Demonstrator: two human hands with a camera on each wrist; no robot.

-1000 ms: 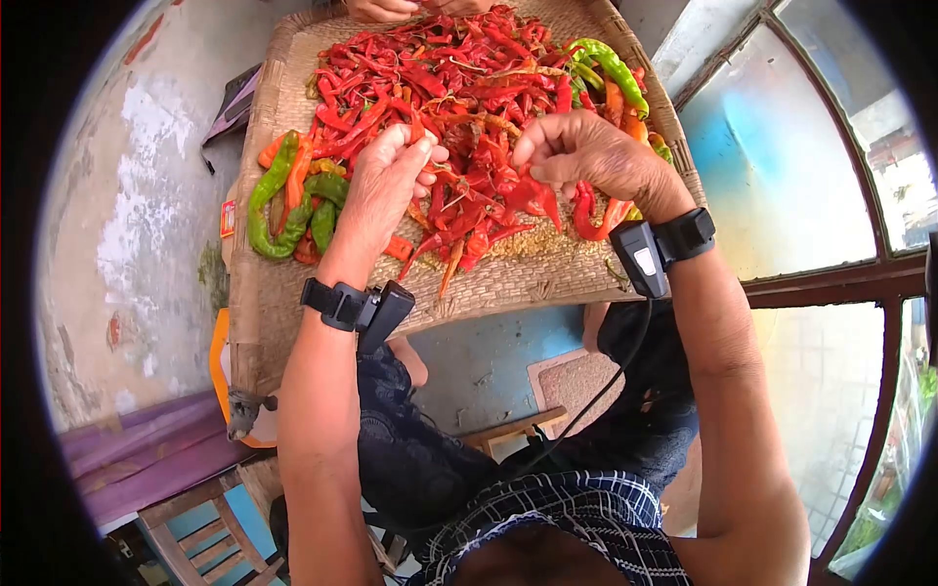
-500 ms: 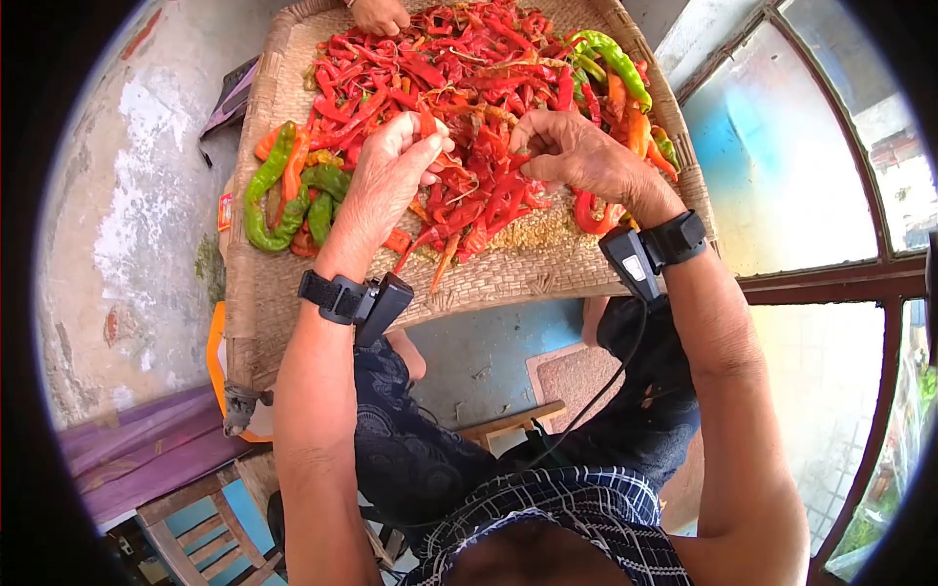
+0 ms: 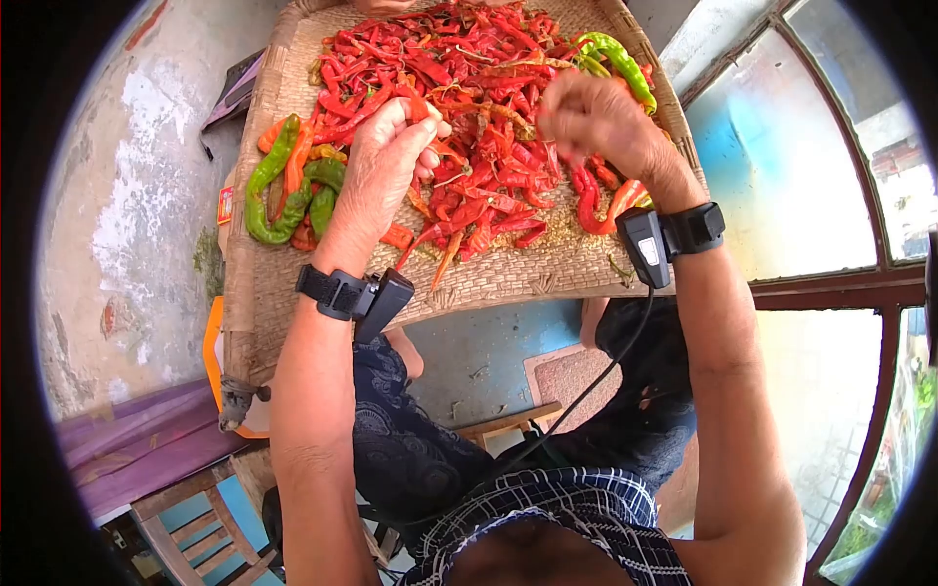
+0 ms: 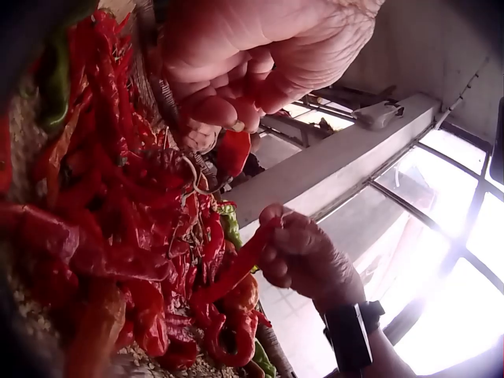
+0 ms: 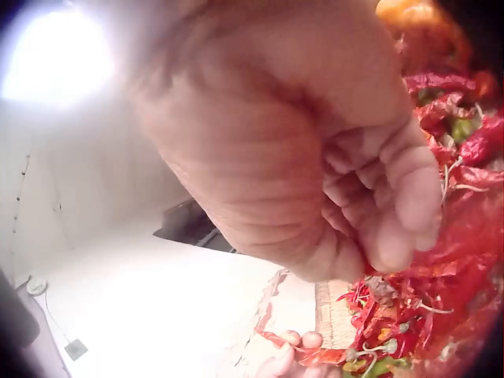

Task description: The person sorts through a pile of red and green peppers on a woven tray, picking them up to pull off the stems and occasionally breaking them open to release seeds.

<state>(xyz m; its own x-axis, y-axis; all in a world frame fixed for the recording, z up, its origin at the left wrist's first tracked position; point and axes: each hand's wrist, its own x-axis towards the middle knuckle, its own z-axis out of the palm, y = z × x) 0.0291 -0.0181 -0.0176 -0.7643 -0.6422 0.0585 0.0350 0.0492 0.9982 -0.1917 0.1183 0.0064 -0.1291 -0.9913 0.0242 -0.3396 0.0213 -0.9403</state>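
Thumb and fingers of my left hand pinch a red chili pepper over the near left part of the pile. On the right, my right hand is raised above the pile, its fingers curled and blurred in the head view. In the left wrist view its fingertips pinch the end of a long red chili pepper, which hangs down toward the heap. Below both hands spreads a heap of red chili peppers, many wrinkled, on a woven tray.
Green peppers lie at the tray's left side, another green pepper at the right. Another person's hands show at the far edge. A peeling wall stands left, a framed window right. Loose seeds lie near the front.
My right hand was down at the pile and has risen and moved right, bringing up a red chili pepper. The left hand keeps its hold, shifting slightly. The other person's hands have shifted at the far edge.
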